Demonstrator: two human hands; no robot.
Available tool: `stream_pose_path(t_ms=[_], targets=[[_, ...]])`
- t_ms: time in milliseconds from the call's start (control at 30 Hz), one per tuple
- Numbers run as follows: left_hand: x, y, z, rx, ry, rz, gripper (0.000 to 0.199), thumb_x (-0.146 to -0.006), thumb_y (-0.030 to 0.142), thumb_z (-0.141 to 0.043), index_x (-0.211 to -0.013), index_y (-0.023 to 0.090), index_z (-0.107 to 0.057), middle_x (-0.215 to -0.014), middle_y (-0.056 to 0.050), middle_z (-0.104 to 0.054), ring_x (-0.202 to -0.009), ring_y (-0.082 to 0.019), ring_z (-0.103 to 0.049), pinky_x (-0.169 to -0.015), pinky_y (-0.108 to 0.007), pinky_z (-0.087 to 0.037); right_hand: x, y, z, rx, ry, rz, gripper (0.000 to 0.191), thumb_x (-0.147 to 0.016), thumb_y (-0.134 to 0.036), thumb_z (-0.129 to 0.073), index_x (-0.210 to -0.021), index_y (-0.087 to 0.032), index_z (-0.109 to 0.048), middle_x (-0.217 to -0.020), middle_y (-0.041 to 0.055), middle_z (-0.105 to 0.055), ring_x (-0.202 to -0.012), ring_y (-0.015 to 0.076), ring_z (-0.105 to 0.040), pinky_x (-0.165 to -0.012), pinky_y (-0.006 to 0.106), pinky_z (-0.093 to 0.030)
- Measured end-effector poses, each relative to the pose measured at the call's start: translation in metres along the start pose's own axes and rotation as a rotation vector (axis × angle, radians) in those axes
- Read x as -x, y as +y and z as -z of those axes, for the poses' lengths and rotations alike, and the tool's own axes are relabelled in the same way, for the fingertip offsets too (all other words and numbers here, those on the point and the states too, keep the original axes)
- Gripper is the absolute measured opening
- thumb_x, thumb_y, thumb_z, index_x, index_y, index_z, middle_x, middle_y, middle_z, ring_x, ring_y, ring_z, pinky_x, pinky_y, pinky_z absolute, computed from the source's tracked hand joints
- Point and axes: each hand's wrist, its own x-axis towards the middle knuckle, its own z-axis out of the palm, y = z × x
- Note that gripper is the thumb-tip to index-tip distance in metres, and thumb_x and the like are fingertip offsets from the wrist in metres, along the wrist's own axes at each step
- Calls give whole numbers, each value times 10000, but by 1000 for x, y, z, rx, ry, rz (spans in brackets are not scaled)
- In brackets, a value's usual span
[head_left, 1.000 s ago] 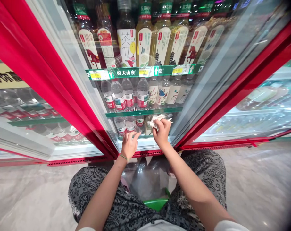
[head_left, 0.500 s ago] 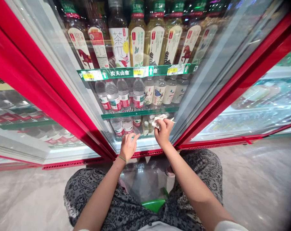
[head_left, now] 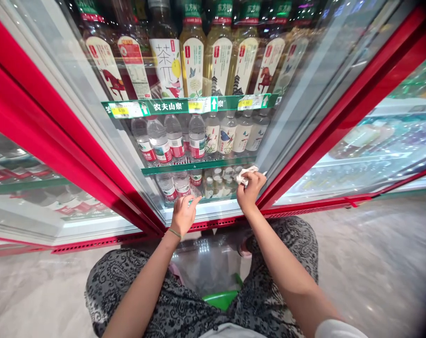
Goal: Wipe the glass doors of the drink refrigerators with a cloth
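My right hand (head_left: pixel 250 192) grips a crumpled white cloth (head_left: pixel 246 175) and is at the lower right part of the fridge's glass door (head_left: pixel 286 101). Small bottles (head_left: pixel 218 183) on the bottom shelf show behind the glass, left of the cloth. Lower left, my left hand (head_left: pixel 183 215) is by the bottom of the same door, fingers loosely bent and apart, with nothing seen in them. Whether its fingertips touch the glass, I cannot tell. A thin band (head_left: pixel 175 233) circles that wrist.
Behind the glass stand tea bottles (head_left: pixel 193 61) and water bottles (head_left: pixel 163 143) on shelves with green strips (head_left: pixel 169 106). Red frames (head_left: pixel 343 105) border the door, with neighbouring fridge sections on both sides. Between my knees, something green (head_left: pixel 220 299) is low down above the grey floor (head_left: pixel 361 267).
My right hand with the cloth has moved a little to the right across the door. My left hand has shifted slightly left, along with a small turn of the view.
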Motion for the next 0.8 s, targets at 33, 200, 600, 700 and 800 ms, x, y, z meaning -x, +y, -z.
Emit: stream_pose_path(t_ms=[33, 200, 600, 700, 800], targets=[[0, 0, 0, -1, 1, -1, 459, -912, 70, -549, -1316, 250, -675, -1150, -105, -637, -1034, -248, -569, -946, -411, -514, 8, 1, 0, -3, -23, -13, 322, -754, -132, -527, -1060, -227, -555, -1089, 81, -449, -1052, 271, -470, -927, 483, -441], [1, -2, 3, -2, 8, -7, 454, -916, 69, -546, -1314, 242, -677, -1154, -112, -626, -1030, -247, -583, -944, -406, -503, 81, 10, 6, 0, -125, -103, 222, -733, -139, -489, -933, -234, -495, -962, 56, -465, -912, 240, -474, -813, 412, -469], [-1, -3, 5, 35, 21, -1, 441, -915, 64, -546, -1293, 244, -686, -1136, -109, -632, -1030, -250, -582, -946, -406, -491, 11, 48, 21, 79, 56, -336, 241, -847, -201, -461, -1086, -222, -435, -1122, 104, -435, -1128, 278, -437, -1028, 529, -420], [-1, -3, 10, 35, 19, 5, 458, -913, 63, -544, -1312, 249, -672, -1160, -108, -632, -1063, -253, -578, -958, -403, -495, 69, 28, 13, 56, -49, -303, 189, -846, -201, -457, -1034, -217, -455, -1035, 90, -454, -1026, 266, -452, -952, 502, -455], [-1, -8, 22, 12, 32, 21, 455, -918, 67, -541, -1322, 237, -663, -1172, -111, -627, -1076, -253, -574, -966, -399, -498, 115, -14, -6, -18, -178, -196, 162, -822, -183, -467, -974, -227, -504, -958, 62, -483, -919, 235, -472, -827, 416, -490]])
